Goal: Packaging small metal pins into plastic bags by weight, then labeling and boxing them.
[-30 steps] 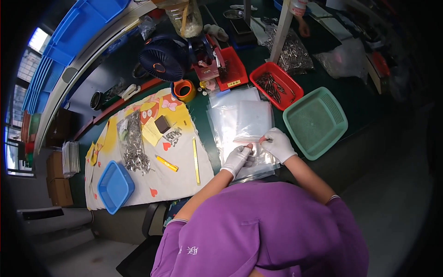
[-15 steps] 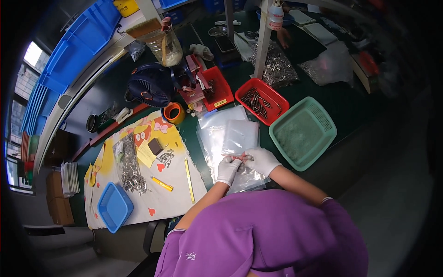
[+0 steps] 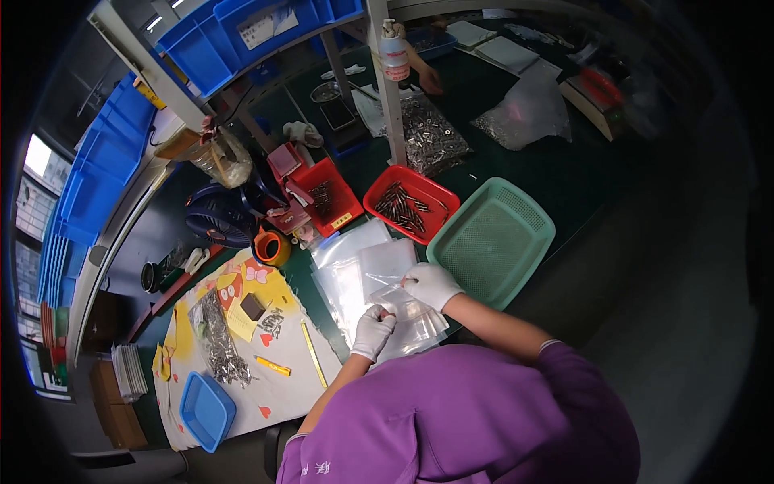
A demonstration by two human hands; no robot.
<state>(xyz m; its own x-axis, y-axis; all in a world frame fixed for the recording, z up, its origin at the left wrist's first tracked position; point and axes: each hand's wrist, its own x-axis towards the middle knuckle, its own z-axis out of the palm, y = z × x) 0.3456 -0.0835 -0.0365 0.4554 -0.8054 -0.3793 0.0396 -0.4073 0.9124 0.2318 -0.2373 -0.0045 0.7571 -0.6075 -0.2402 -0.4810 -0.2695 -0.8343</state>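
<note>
Both my hands wear white gloves with bare fingertips and work over overlapping clear plastic bags (image 3: 343, 282). My right hand (image 3: 433, 286) is closed, its fingertips pinching what looks like the edge of a clear plastic bag (image 3: 407, 305). Lower and to the left, my left hand (image 3: 374, 331) is curled closed above the bags; whatever is between its fingers is too small to make out. Just beyond the bags stands a red tray (image 3: 439, 211) with slim metal pieces (image 3: 401, 208) in it. A green perforated basket (image 3: 528, 242) sits right of my right hand.
On the left, a patterned cloth (image 3: 282, 395) bears a bag of small metal parts (image 3: 222, 339), a yellow cutter (image 3: 272, 365) and a blue tray (image 3: 208, 411). Farther back are a fan (image 3: 218, 216), an orange cup (image 3: 272, 248), a metal post (image 3: 391, 121) and another person's hand (image 3: 430, 79).
My hands have moved apart: the right up and away, the left lower and nearer me. The view has shifted, bringing more of the overhead shelf with blue bins into sight.
</note>
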